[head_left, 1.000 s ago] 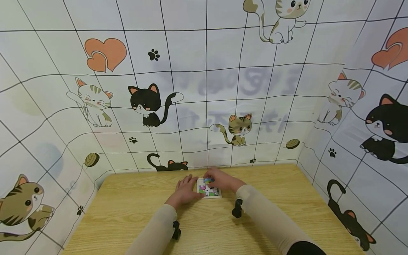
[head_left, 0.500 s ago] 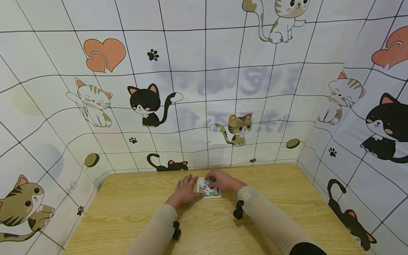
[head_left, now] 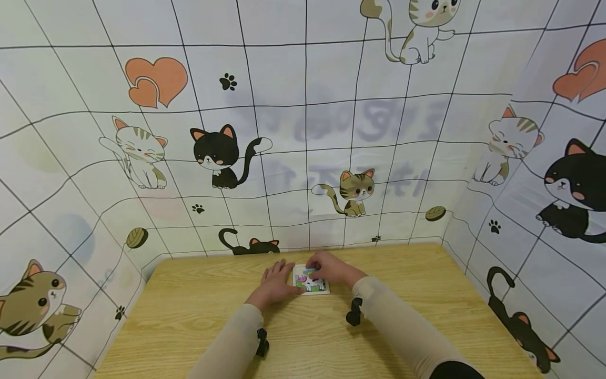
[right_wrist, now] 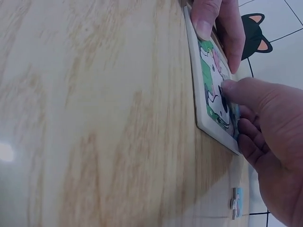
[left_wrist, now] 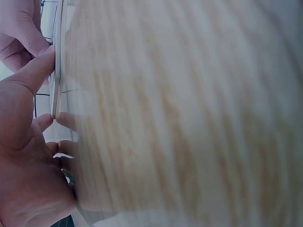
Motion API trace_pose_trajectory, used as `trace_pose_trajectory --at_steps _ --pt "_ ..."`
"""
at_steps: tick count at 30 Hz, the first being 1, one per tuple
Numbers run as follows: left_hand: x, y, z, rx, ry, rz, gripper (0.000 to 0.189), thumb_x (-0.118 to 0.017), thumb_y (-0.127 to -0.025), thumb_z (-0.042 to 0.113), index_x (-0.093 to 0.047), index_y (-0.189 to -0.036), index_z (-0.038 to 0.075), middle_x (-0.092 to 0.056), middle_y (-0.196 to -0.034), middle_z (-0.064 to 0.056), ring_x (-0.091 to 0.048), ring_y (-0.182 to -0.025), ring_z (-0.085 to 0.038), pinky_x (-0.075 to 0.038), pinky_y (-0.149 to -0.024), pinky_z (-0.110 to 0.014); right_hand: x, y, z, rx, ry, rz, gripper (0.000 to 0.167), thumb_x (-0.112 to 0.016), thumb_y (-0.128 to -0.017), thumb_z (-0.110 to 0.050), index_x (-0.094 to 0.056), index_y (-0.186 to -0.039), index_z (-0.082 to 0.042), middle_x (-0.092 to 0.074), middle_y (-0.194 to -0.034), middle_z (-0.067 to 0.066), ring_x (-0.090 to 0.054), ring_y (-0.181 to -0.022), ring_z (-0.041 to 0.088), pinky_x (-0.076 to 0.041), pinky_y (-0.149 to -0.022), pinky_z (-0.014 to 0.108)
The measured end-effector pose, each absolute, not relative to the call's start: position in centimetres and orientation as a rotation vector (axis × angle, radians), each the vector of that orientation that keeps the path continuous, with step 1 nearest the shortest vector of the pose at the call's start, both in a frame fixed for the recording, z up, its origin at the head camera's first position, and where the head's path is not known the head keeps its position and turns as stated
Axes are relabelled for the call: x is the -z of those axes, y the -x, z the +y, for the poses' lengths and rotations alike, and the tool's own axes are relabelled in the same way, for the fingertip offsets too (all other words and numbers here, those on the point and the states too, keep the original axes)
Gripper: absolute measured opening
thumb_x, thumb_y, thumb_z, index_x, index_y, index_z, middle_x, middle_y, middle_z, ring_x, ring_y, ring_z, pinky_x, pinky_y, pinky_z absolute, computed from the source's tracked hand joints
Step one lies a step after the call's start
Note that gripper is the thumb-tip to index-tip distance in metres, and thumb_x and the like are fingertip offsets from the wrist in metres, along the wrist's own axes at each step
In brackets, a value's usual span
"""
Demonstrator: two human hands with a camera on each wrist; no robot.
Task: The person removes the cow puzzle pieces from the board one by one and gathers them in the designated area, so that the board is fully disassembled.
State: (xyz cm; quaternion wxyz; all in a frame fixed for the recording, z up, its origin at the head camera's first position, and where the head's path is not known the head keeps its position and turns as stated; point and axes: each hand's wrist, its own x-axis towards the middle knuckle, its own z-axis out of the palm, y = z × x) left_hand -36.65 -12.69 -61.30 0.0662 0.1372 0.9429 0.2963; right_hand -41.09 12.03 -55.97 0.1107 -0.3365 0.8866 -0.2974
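A small jigsaw puzzle (head_left: pixel 311 285) with a cartoon cow picture lies in a pale tray frame (right_wrist: pixel 200 101) on the wooden table. My left hand (head_left: pixel 276 284) rests spread at its left side, thumb on the near-left edge and the other fingers straight along the side. At the upper part of the picture, my right hand (head_left: pixel 333 267) pinches a blue puzzle piece (head_left: pixel 310 270) low over the board, thumb and index finger close together. In the right wrist view its thumb tip lies over the cow, and its other fingers are curled at the far side. The piece is mostly hidden by the fingers.
Another small puzzle piece (right_wrist: pixel 238 203) with a light blue face lies on the table beside the board, beyond my right hand. The wooden table (head_left: pixel 303 337) ends at a cloth wall (head_left: pixel 284 173) printed with cats and grid lines.
My right hand has shifted slightly to the right over the upper part of the board, and less of the blue piece shows between its fingers. My left hand has stayed in place.
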Motion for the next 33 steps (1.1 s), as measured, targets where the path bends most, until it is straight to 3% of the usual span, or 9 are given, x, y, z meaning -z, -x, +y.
trace_pose_trajectory --at_steps 13,20,28,33 --pt "57.7 34.1 -12.2 -0.949 -0.422 2.804 0.096 -0.083 -0.096 0.056 -0.044 -0.169 0.008 -0.025 -0.178 -0.027 -0.018 -0.165 -0.051 -0.008 -0.131 -0.073 56.2 40.1 12.5 0.804 1.133 2.718 0.021 -0.083 -0.100 -0.012 -0.079 -0.121 -0.008 -0.069 -0.106 0.002 -0.062 -0.094 0.016 -0.057 -0.084 0.038" --pt "59.6 35.3 -12.4 -0.911 -0.411 2.819 0.097 -0.083 -0.095 0.058 -0.042 -0.171 0.013 -0.023 -0.181 -0.022 -0.016 -0.167 -0.046 -0.007 -0.132 -0.070 56.0 39.7 13.5 0.812 1.179 2.742 0.024 -0.081 -0.102 -0.016 -0.079 -0.126 -0.011 -0.068 -0.112 0.000 -0.059 -0.093 0.014 -0.054 -0.080 0.034" --pt "59.2 35.0 -12.3 -0.945 -0.410 2.819 0.098 -0.082 -0.094 0.061 -0.043 -0.170 0.011 -0.025 -0.179 -0.025 -0.017 -0.165 -0.051 -0.007 -0.131 -0.073 54.7 39.4 15.4 0.917 1.127 2.716 0.028 -0.080 -0.102 -0.013 -0.078 -0.129 -0.008 -0.069 -0.122 0.003 -0.065 -0.108 0.023 -0.059 -0.089 0.043" --pt "59.2 35.0 -12.3 -0.942 -0.412 2.819 0.100 -0.083 -0.093 0.061 -0.042 -0.170 0.011 -0.023 -0.179 -0.025 -0.018 -0.164 -0.054 -0.008 -0.131 -0.073 53.9 39.2 16.6 0.934 1.104 2.721 0.027 -0.079 -0.103 -0.016 -0.079 -0.129 -0.009 -0.067 -0.120 0.002 -0.062 -0.105 0.019 -0.059 -0.091 0.045"
